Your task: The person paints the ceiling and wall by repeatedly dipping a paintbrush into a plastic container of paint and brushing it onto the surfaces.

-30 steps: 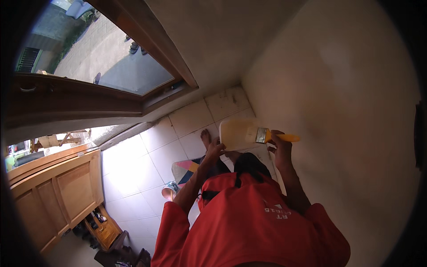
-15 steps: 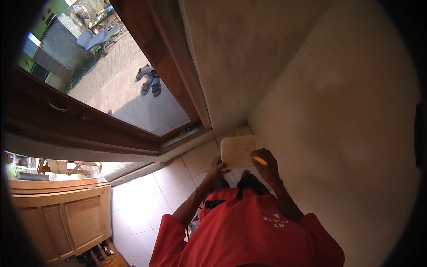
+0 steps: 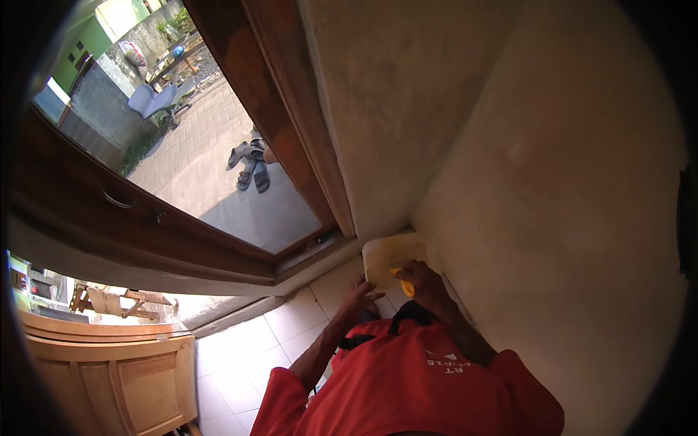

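A pale yellow rectangular tray [image 3: 379, 250] is held out above the floor, near the wall corner. My left hand [image 3: 363, 291] grips its lower left edge. My right hand [image 3: 418, 275] is closed on a paintbrush with a yellow handle [image 3: 406, 288], held over the tray with the handle angled toward my body; the bristle end is hard to make out. My red shirt [image 3: 407, 385] fills the lower middle.
Plaster walls [image 3: 545, 218] meet in a corner beside a brown wood-framed window [image 3: 280, 87], with sandals [image 3: 254, 171] outside. A low wooden panelled door [image 3: 138, 374] stands at lower left, next to white floor tiles [image 3: 233, 363]. A wooden trestle [image 3: 109, 298] is outside.
The view has tilted upward, so tray and hands appear lower and more window shows. My right hand has turned the brush from sideways to pointing toward me, over the tray.
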Demonstrator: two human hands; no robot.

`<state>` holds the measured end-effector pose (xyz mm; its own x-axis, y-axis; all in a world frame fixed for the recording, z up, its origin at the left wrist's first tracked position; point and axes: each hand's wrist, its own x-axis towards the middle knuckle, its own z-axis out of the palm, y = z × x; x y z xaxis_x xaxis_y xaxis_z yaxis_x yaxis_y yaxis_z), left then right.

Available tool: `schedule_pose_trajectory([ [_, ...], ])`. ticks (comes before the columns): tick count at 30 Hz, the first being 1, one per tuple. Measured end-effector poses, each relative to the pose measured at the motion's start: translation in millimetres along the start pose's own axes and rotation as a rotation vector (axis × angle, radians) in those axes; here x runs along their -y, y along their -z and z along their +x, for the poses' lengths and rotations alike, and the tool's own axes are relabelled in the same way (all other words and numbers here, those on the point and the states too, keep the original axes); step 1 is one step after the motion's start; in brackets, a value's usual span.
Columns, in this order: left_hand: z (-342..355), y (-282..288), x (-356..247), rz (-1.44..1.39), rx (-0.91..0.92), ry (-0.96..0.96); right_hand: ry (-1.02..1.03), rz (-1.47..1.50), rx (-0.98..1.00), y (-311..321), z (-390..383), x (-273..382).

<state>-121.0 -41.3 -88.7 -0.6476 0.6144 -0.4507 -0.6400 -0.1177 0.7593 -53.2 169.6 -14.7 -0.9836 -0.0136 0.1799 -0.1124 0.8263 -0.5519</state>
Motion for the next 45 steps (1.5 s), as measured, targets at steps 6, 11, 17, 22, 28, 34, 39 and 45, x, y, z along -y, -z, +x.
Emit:
schedule_pose_trajectory([
  [6, -3.3, 6.8, 1.0, -0.065, -0.063, -0.004, -0.002, 0.027, 0.078, 28.0, 7.8, 13.8],
  [11, -10.3, 5.3, -13.0, -0.025, -0.052, -0.047, 0.015, 0.061, -0.309, 98.6, 67.0, 22.4],
  [17, -21.4, -12.4, -23.9, -0.003, -0.114, -0.081, 0.139, 0.219, -0.755, 137.5, 191.9, 9.5],
  [22, -27.4, -26.5, -15.1, -0.04, -0.202, -0.163, -0.022, 0.306, -0.933, 124.6, 259.6, -19.9],
  [28, -32.5, -39.1, 0.5, 0.002, -0.308, -0.24, -0.179, 0.429, -0.98, 103.5, 294.3, -40.7],
  [34, -27.6, -42.9, 10.1, -0.198, -0.361, -0.231, -0.138, 0.356, -0.973, 100.9, 293.7, -43.6],
  [39, -25.3, -41.9, 13.7, -0.185, -0.37, -0.231, -0.158, 0.385, -0.955, 105.5, 286.8, -39.2],
  [45, -20.8, -49.7, 10.3, -0.152, -0.364, -0.216, -0.141, 0.377, -0.947, 109.5, 279.4, -35.7],
])
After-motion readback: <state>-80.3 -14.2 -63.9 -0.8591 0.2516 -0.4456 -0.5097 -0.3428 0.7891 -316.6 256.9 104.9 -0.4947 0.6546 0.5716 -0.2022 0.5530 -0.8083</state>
